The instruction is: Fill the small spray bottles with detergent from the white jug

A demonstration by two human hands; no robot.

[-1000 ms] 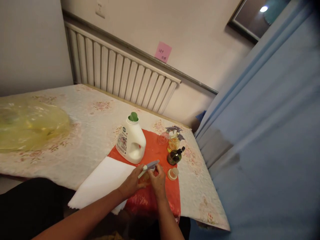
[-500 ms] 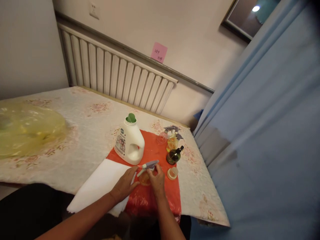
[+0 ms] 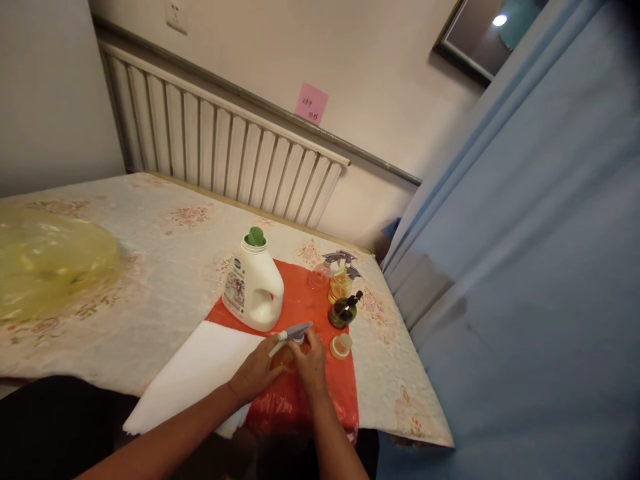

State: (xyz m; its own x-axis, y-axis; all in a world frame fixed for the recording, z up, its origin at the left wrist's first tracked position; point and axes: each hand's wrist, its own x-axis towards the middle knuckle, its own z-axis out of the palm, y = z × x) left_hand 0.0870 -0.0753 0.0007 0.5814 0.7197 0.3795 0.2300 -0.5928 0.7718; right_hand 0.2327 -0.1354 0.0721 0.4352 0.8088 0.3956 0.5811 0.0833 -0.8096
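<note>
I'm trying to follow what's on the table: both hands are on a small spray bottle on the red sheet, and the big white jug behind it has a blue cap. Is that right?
Not quite. The head view shows the white jug with a green cap, not blue. The rest holds: the left hand and right hand are on the small spray bottle on the red sheet.

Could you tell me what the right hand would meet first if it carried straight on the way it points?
Probably the dark green bottle: the right hand points up and slightly right from the small spray bottle, though depth is unclear.
</note>
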